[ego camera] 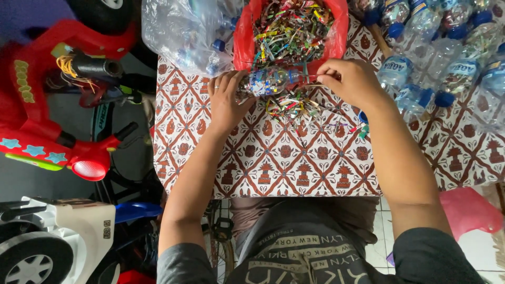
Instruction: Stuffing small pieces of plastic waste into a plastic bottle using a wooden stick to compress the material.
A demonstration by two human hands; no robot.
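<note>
Patterned brown-and-white tabletop (273, 163), bare toward its near edge.
Your left hand (227, 100) grips the clear, strip-stuffed plastic bottle (268, 81); your right hand (350, 81) pinches its neck.

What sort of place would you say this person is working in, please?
Probably a home used as a small craft or recycling workspace: a patterned tablecloth covers the table, children's ride-on toys stand beside it, and plastic bottles and a red bag of coloured strips crowd the top.

Red bag (336, 42) (multicoloured strips (289, 29)) — brown-and-white patterned tablecloth (273, 163).

A bag of strips (291, 29) lies behind the held bottle (268, 81), more bottles (447, 58) right.
</note>
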